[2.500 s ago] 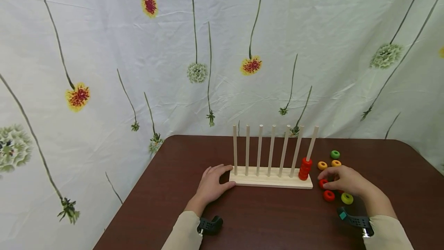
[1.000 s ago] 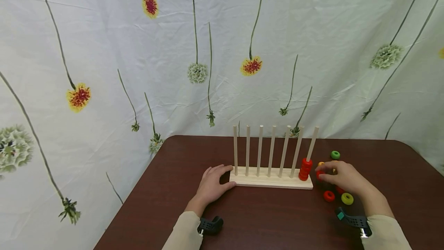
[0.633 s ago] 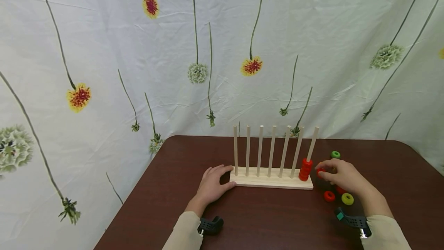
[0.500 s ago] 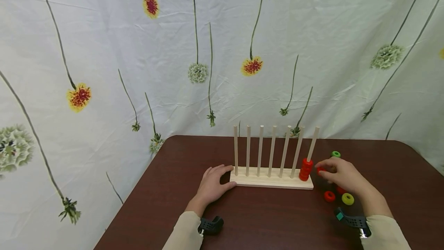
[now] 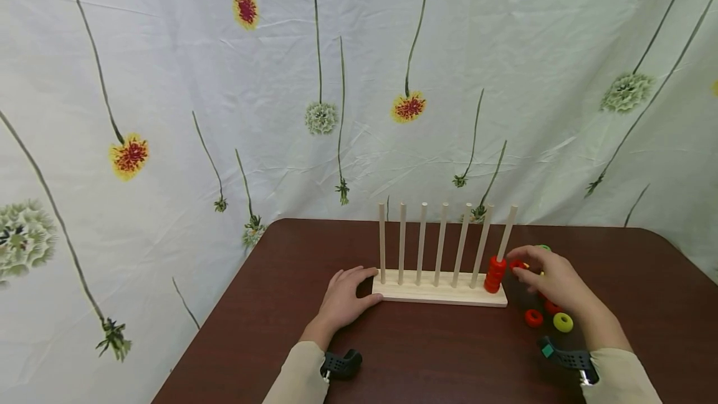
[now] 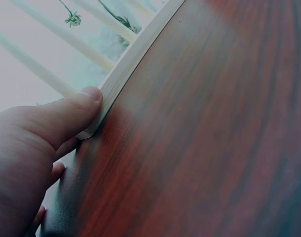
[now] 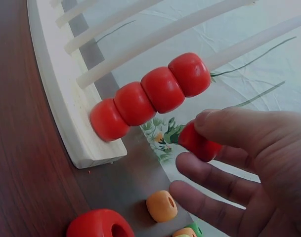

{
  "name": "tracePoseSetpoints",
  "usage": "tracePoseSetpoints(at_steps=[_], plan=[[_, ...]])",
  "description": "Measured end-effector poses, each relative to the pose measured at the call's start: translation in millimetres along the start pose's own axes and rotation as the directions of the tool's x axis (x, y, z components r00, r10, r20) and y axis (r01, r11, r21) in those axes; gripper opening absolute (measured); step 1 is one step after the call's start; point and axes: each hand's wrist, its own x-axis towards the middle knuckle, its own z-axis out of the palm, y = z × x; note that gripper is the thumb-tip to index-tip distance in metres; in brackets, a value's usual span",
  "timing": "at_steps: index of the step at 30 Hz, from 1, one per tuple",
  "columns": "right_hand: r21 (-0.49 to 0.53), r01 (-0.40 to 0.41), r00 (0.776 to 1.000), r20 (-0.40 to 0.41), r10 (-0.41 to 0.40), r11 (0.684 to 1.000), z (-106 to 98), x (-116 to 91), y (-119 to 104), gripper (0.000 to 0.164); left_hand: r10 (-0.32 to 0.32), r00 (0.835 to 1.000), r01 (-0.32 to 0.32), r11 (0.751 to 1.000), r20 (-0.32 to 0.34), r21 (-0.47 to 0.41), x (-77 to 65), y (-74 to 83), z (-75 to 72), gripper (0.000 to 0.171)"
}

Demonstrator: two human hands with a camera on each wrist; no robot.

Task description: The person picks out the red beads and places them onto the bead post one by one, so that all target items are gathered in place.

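Observation:
A pale wooden peg stand [image 5: 437, 292] with several upright pegs rests on the table. Its rightmost peg carries a stack of several red beads [image 7: 150, 89]. My left hand [image 5: 341, 298] grips the stand's left end; in the left wrist view the thumb [image 6: 83, 106] presses the front edge, with the other fingers partly hidden behind. My right hand [image 5: 555, 276] pinches a single red bead [image 7: 199, 140] between thumb and index finger, off the table and just right of the stack, lower than the peg's tip. The right hand's other fingers are loosely bent.
Right of the stand, a loose red bead [image 5: 533, 318] and a yellow-green bead [image 5: 563, 322] lie on the dark brown table [image 5: 437, 354]. An orange bead [image 7: 161, 206] shows in the right wrist view. A flower-printed cloth [image 5: 359, 142] hangs behind the table.
My right hand has picked up a red bead from the table and carried it away from me and slightly left, toward the stacked peg. The left hand keeps its place.

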Motion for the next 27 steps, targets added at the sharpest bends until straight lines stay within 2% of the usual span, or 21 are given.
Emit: tracePoseSetpoints(at_steps=[8,13,20,27], plan=[[0.005,0.018,0.997,-0.070,-0.017,1.000,1.7,2.1,-2.0,0.027,-0.005,1.000,0.005,1.000,0.001,0.004,0.5,-0.5,0.2,0.055],[-0.004,0.043,0.996,-0.084,-0.043,0.999,2.9,3.5,-3.3,0.026,-0.011,1.000,0.011,1.000,0.003,0.001,0.1,-0.4,-0.1,0.055],[-0.067,0.074,0.989,-0.120,-0.081,0.995,3.5,4.0,-5.9,0.026,-0.012,1.000,0.012,1.000,0.002,0.008,0.3,-0.5,0.5,0.055],[-0.079,0.078,0.987,-0.131,-0.088,0.994,4.5,4.7,-6.7,0.029,-0.010,1.000,0.010,1.000,0.001,0.009,0.1,-0.6,0.9,0.055]])
